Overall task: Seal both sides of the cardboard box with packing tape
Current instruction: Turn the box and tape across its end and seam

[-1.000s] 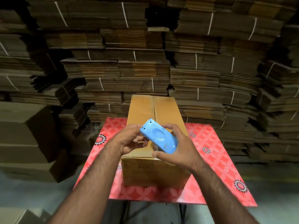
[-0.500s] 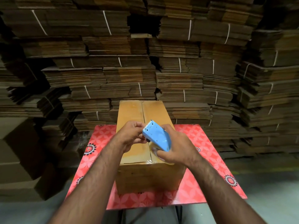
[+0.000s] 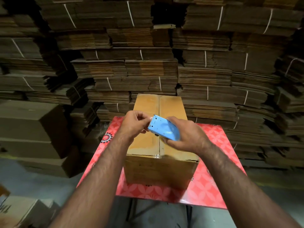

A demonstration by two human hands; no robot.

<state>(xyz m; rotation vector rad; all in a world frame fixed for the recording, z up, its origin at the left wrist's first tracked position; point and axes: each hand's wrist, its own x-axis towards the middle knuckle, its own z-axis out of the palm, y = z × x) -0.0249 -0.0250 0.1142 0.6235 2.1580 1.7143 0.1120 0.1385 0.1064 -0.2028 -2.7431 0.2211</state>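
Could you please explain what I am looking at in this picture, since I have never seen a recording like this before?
There is no machine here: the picture comes from a camera worn on a person's head, looking forward and down at their two bare hands. A closed cardboard box stands on a table with a red patterned top. The right hand holds a blue tape dispenser above the box, toothed edge toward the left hand, whose fingertips pinch at that edge, apparently at the tape end. Clear tape seems to run along the box's top seam. Behind are stacks of flattened cardboard.
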